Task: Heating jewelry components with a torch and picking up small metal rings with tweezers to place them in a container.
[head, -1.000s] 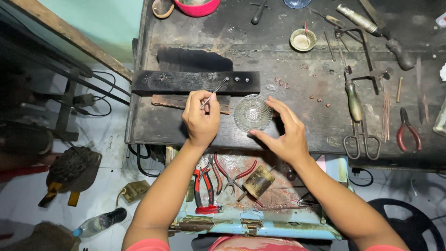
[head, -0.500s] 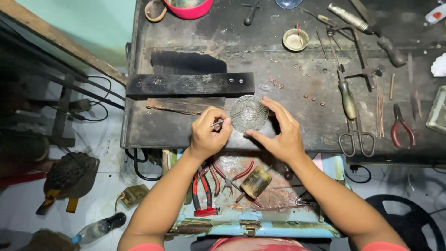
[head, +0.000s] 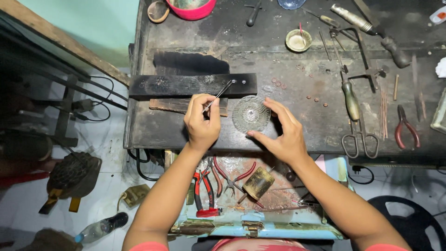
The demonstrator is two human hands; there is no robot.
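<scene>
Centrally, glass dish: a small round ribbed glass dish sits on the dark workbench near its front edge, between the two hands.
Right hand: the right hand curves around the dish's right side, fingers spread, with fingertips touching its rim at top and bottom; it grips nothing shut.
Left hand: the left hand, just left of the dish, has fingers pressed together, pinching thin metal tweezers whose tips point up and to the right.
Behind the hands: a long black wooden block lies across the bench.
Right of the dish: shears and red-handled pliers lie well apart from it.
Far edge: a small bowl and a pink tub.
Below the bench: an open drawer holds more pliers.
</scene>
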